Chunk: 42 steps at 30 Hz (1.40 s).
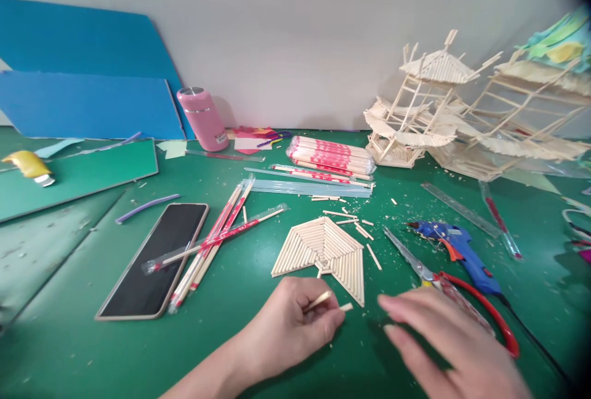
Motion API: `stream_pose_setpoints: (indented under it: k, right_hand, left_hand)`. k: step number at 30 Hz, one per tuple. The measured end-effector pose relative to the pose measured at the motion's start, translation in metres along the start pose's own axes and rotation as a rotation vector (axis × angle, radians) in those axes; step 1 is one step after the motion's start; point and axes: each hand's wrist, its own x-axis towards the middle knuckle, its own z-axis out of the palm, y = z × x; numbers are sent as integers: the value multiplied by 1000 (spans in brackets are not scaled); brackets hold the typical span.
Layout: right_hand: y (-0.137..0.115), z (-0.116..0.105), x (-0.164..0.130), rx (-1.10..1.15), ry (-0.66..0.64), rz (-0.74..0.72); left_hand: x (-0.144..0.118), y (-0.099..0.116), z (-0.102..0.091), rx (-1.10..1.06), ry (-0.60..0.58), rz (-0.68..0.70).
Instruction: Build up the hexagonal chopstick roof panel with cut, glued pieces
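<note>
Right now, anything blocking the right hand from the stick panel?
Nothing visible: only green tabletop shows between the right hand and the near corner of the stick panel. The scissors lie on the hand's far side, off that line.

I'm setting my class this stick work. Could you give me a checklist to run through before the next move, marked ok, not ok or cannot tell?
1. Left hand has a grip on short, pale wooden stick material: ok.
2. Right hand free, fingers parted with nothing visible between them: ok.
3. Fan-shaped panel of pale wooden sticks resting on the green table: ok.
4. Red-handled metal scissors close by, beside the right hand: ok.
5. Blue glue gun with orange trigger hot: cannot tell; it lies on its side.
6. Panel's surroundings clear of short wooden offcuts: not ok.
</note>
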Motion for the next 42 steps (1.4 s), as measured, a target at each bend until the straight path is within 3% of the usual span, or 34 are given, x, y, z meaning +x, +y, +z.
stream_pose_setpoints:
  k: [1,3,7,9,11,14,15,18,21,27,30,32,37,42]
  right_hand:
    - [-9,6,9,7,-78,-104]
    - [-19,18,22,34,-98,-202]
    - [-12,32,29,123,-13,-205]
    - [-5,35,30,180,-8,-126]
    - [0,37,30,208,1,-52]
    - [5,42,31,201,13,-3]
    - [7,44,31,186,9,5]
    - [12,49,31,123,-25,21]
    - [16,52,30,99,-63,28]
    - [15,51,31,131,-103,62]
    - [11,48,34,148,-107,59]
    - [10,47,38,153,-121,42]
    - [11,53,43,176,-170,31]
    - [13,59,40,204,-158,37]
  left_hand:
    - [-1,-1,1,28,-16,28]
    - [-2,-3,3,58,-23,68]
    - [-1,-2,0,71,-6,37]
    - [1,0,-8,148,97,38]
    - [5,0,-22,327,294,73]
    - [14,-9,-46,909,564,72]
    - [17,-13,-53,984,581,34]
    - [25,-27,-65,1112,573,-39]
    - [28,-32,-65,1194,568,-55]
    - [20,-23,-55,1256,639,-2]
    - [12,-15,-44,1164,619,153]
    - [7,-11,-33,1009,533,255]
    - [2,-18,-8,850,356,207]
    - [4,-28,3,850,363,157]
